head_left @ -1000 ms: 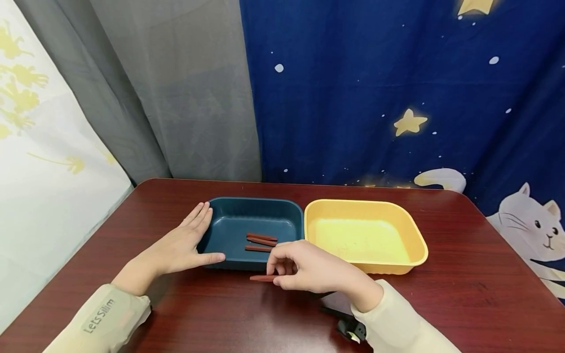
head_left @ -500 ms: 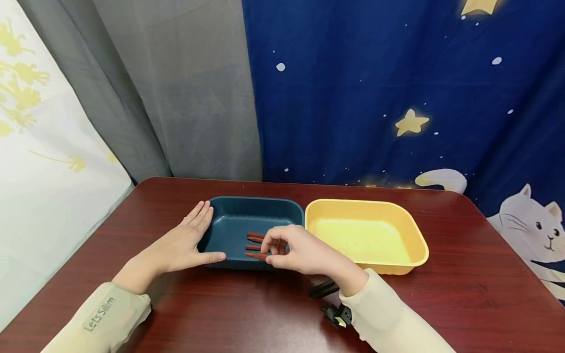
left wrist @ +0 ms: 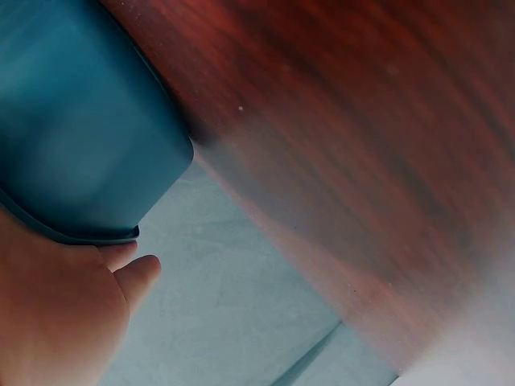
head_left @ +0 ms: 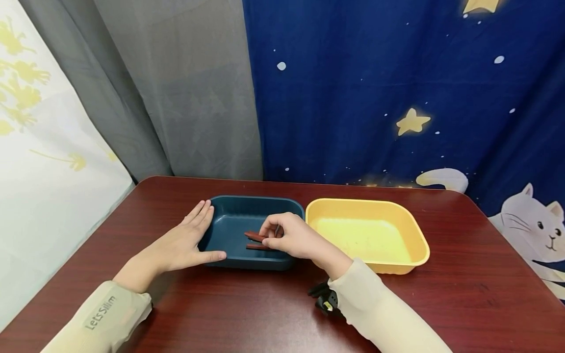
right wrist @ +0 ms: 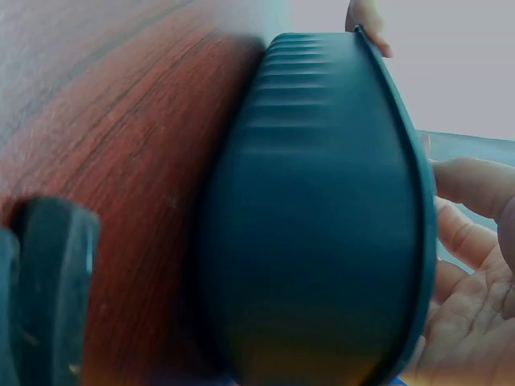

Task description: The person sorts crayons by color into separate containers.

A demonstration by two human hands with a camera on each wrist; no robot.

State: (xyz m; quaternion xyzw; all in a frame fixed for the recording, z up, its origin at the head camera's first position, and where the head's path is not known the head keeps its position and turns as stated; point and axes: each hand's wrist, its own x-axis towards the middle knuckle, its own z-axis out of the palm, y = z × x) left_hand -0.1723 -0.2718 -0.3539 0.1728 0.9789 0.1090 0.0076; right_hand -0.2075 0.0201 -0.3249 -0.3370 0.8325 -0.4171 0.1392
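A dark blue plastic basin (head_left: 231, 223) stands on the table, its left end against my left hand (head_left: 181, 245), whose straight fingers lie along the rim with the thumb at the near edge. Over the basin's near right part, my right hand (head_left: 293, 235) pinches a short reddish-brown stick (head_left: 253, 236) between thumb and fingertips. Below it on the basin floor shows another such stick (head_left: 257, 247); others are hidden behind the hand. In the right wrist view the basin's outer wall (right wrist: 322, 209) covers the stick and part of the right hand (right wrist: 475, 297).
A yellow basin (head_left: 366, 240) stands right of the blue one, close beside it. Dark red wood makes up the tabletop (head_left: 220, 314). Black gear (head_left: 325, 300) hangs under the right wrist. Grey and blue star-patterned curtains (head_left: 335, 98) hang behind the table.
My right hand has carried the stick from in front of the blue basin, up over its near rim and into it, above the other sticks. The left hand has stayed at the rim.
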